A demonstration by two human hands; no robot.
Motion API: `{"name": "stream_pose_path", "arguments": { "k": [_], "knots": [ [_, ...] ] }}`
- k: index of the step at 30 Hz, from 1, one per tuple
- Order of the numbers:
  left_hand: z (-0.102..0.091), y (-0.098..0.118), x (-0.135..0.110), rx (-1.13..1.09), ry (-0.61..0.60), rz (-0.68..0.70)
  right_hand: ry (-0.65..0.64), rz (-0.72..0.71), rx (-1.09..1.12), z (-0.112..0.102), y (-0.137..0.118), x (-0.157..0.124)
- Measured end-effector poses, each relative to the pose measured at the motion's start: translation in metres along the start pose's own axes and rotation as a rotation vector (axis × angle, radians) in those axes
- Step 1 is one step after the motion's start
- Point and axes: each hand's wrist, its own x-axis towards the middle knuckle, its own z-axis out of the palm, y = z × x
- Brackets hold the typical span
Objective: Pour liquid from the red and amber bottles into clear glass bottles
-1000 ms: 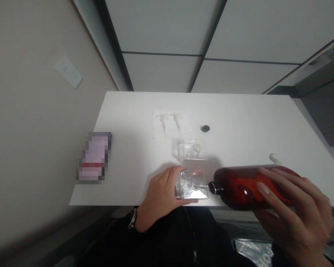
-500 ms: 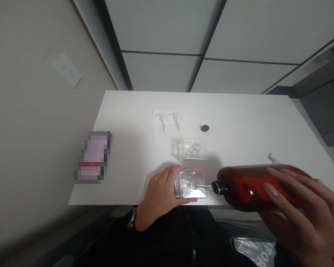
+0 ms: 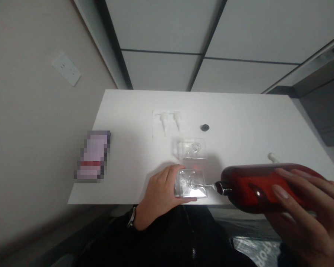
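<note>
My left hand [image 3: 160, 194] is wrapped round a clear square container [image 3: 183, 190] at the table's front edge, its opening facing up. In my right hand [image 3: 308, 211] lies a large translucent red bottle [image 3: 247, 185], tilted nearly flat with its dark neck pointing left. From that neck a thin stream of clear liquid [image 3: 208, 186] runs to the container's opening. A second clear container [image 3: 187, 151] stands just behind the first, apart from my fingers. How full either container is, I cannot tell.
Two white pump tops [image 3: 163, 119] lie side by side on a clear sheet at the back. A small dark disc [image 3: 205, 127] sits right of them. Partly behind the bottle is a white piece [image 3: 272, 157]. A blurred-out pinkish rectangular object [image 3: 94, 148] lies at the left edge.
The red bottle and my right hand have shifted slightly right and a little down, and more of the liquid stream shows. My left hand and the container stay put.
</note>
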Motion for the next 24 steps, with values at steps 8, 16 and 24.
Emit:
{"name": "stream_pose_path", "arguments": {
  "k": [8, 16, 24],
  "knots": [
    [0.000, 0.000, 0.001, 0.000, 0.002, 0.001, 0.034, -0.014, 0.002, -0.001, 0.001, 0.005],
    [0.000, 0.000, 0.001, 0.005, -0.003, 0.002, 0.017, -0.044, -0.010, -0.003, 0.008, 0.003],
    [-0.001, 0.002, 0.001, 0.006, 0.005, 0.015, -0.036, -0.055, -0.010, -0.010, 0.014, -0.001]
  ]
}}
